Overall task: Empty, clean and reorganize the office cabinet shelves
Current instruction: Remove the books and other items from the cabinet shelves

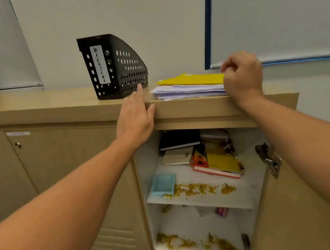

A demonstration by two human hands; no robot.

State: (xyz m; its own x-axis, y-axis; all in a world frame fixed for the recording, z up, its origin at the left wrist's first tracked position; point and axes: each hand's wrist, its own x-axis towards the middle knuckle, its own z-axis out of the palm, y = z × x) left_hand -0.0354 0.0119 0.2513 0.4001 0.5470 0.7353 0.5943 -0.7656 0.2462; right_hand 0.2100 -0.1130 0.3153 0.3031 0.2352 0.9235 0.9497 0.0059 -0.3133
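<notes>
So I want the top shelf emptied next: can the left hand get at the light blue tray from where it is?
Probably yes: the left hand rests open on the countertop edge, and the light blue tray sits at the shelf's front left, nothing before it.

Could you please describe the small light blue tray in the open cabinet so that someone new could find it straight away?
Look into the open cabinet compartment below the counter that carries the black magazine holder. On the upper white shelf, the light blue tray sits at the front left corner, beside scattered yellow crumbs. It is the only pale blue, shallow rectangular item there; the books lie further back.
</notes>
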